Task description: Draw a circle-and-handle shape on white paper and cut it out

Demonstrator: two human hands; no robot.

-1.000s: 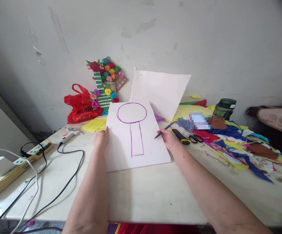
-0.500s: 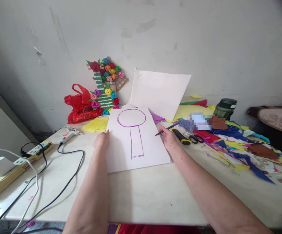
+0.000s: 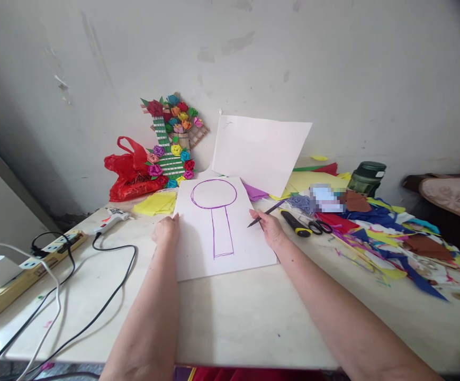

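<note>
A white board [image 3: 196,241] lies on the table in front of me, with a purple marker outline of an oval and a tall narrow shape below it. My left hand [image 3: 166,230] grips its left edge, the thumb on top and the other fingers hidden beneath. At the opposite side, my right hand [image 3: 269,227] is closed on a dark purple marker pen [image 3: 267,212], whose tip points left over the board. That hand also rests against the board's right edge.
Behind the board leans another white panel [image 3: 261,151]. Left of it are a paper-flower craft [image 3: 172,156], a red bag [image 3: 132,169] and a power strip [image 3: 55,254]. Rightward lie a yellow-black cutter [image 3: 296,223], scissors [image 3: 320,227], coloured scraps [image 3: 376,233] and a green flask [image 3: 367,177].
My right hand has shifted slightly left and inward over the board, carrying the marker pen with it. My left hand keeps its hold on the left edge.
</note>
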